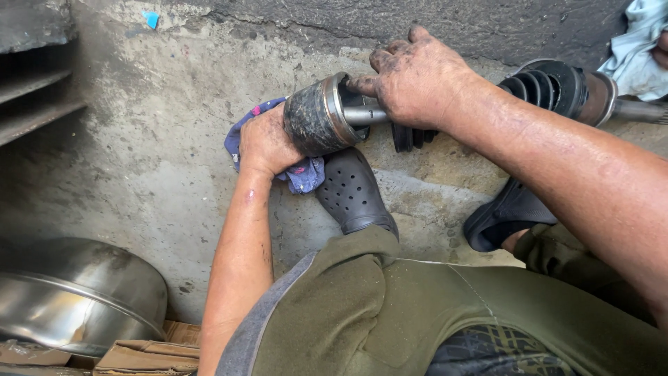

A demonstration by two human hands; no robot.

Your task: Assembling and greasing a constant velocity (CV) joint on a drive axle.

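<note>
Drive shaft (365, 115) across concrete floor (153, 160): left hand (264, 143) closed on blue rag (303, 174) beneath greasy joint housing (313, 118); right hand (417, 76) gripping rubber boot (410, 136), boot unseated, wiping unfinished.

A steel bowl (76, 296) sits on flattened cardboard (149, 355) at lower left, with a pale cloth (637, 52) at upper right.

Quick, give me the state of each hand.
Left hand: closed on a blue rag, pressed against the joint housing.
Right hand: closed around the axle shaft.
</note>
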